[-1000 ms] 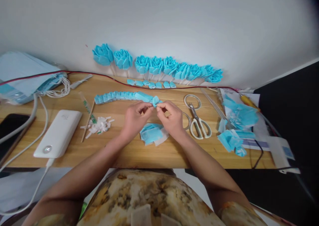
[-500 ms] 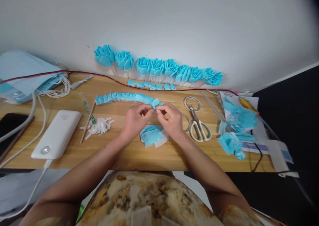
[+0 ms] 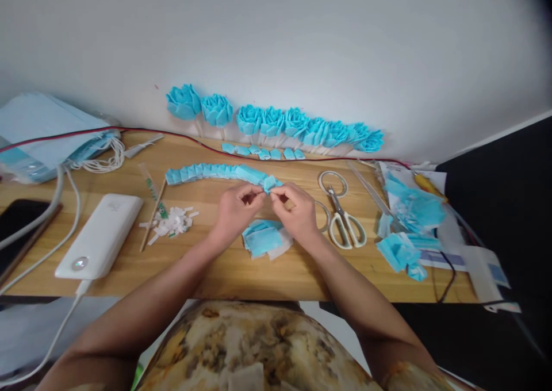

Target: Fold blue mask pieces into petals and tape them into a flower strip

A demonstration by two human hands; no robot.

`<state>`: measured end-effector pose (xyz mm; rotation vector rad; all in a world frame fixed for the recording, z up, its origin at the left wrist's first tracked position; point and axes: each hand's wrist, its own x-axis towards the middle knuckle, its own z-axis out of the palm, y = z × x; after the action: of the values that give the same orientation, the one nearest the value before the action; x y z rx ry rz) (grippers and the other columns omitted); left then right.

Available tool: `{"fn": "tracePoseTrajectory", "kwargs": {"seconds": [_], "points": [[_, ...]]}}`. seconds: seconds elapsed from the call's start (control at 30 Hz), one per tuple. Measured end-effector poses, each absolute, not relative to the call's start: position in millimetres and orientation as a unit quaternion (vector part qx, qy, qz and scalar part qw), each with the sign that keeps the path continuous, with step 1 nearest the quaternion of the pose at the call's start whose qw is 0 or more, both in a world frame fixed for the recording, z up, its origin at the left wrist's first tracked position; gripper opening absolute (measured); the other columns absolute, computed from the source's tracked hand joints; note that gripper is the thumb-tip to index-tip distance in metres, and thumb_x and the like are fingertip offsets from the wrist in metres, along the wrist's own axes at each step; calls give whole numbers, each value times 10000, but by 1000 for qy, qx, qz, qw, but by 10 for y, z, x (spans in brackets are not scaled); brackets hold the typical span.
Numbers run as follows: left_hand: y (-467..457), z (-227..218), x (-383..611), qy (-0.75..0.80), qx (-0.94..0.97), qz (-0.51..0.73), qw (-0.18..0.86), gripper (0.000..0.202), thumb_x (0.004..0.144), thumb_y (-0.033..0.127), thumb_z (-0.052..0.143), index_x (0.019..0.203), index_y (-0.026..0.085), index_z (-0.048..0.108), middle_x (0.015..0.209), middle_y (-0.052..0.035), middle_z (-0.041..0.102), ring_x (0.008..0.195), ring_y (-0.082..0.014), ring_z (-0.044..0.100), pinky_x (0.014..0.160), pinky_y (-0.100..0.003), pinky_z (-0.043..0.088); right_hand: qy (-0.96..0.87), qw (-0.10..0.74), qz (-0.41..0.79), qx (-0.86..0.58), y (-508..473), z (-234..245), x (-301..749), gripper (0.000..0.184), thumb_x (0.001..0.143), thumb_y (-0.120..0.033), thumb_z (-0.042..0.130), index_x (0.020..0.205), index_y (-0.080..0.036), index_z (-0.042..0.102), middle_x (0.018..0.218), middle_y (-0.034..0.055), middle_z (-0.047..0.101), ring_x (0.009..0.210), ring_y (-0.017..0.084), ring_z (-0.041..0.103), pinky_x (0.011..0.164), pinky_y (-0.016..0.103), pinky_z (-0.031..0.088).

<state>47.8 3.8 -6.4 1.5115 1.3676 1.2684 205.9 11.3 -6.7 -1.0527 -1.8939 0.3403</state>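
Note:
Between my fingertips is a small folded blue fabric petal (image 3: 270, 183), pinched from both sides. My left hand (image 3: 236, 210) grips its left edge with thumb and forefinger, and my right hand (image 3: 296, 208) grips the other edge the same way. Just behind my hands runs a curved row of folded blue petals (image 3: 202, 172) on the table. Below and between my wrists lies a small stack of blue and white fabric pieces (image 3: 263, 237). To the right of my right hand rest white-handled scissors (image 3: 345, 221) and a tape roll (image 3: 333, 183).
Several blue fabric flowers (image 3: 271, 121) on sticks lean against the wall. White scraps (image 3: 175, 223) and a wooden stick (image 3: 152, 218) lie left of my hands, beside a white power bank (image 3: 100, 236). Blue fabric remnants (image 3: 414, 207) cover the right end, near a metal ruler (image 3: 371, 187).
The view has tilted slightly, so everything sits a little lower. Both hands keep pinching the petal with hardly any movement.

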Motion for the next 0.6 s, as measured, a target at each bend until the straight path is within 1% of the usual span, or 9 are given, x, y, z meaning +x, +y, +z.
{"fn": "tracePoseTrajectory", "kwargs": {"seconds": [0.17,0.27,0.37,0.5,0.6], "points": [[48,-83,478,529,581,494,372,130,762,241,608,718,169,706,643,0,649,577,-113,513,564,-237,402,-768,446,143,-436,107,-63,2061,152,861,-142,556,761,-225,636,701,-1,633,653,154,559,671,286,445],[48,-83,480,519,579,503,378,138,764,234,595,699,172,699,670,-8,672,597,-116,531,572,-235,413,-766,449,144,-436,109,-61,2065,152,855,-135,559,759,-224,638,698,-2,633,652,154,562,668,285,447],[42,-79,478,514,575,503,390,138,764,250,607,721,175,714,682,-15,685,594,-119,539,564,-236,419,-766,449,142,-438,116,-64,2072,151,853,-140,561,760,-227,641,700,-1,638,649,154,565,661,284,449],[38,-75,474,514,574,501,393,129,751,295,663,741,182,727,637,-7,658,570,-119,514,543,-237,409,-765,449,142,-440,119,-72,2077,147,856,-151,561,765,-230,644,698,-1,640,646,156,566,659,288,453],[41,-84,471,512,571,505,397,140,761,301,649,728,184,717,656,-11,668,578,-120,522,551,-240,414,-764,449,145,-440,114,-78,2075,150,856,-145,565,757,-229,640,695,-3,635,646,154,564,663,286,452]]}}
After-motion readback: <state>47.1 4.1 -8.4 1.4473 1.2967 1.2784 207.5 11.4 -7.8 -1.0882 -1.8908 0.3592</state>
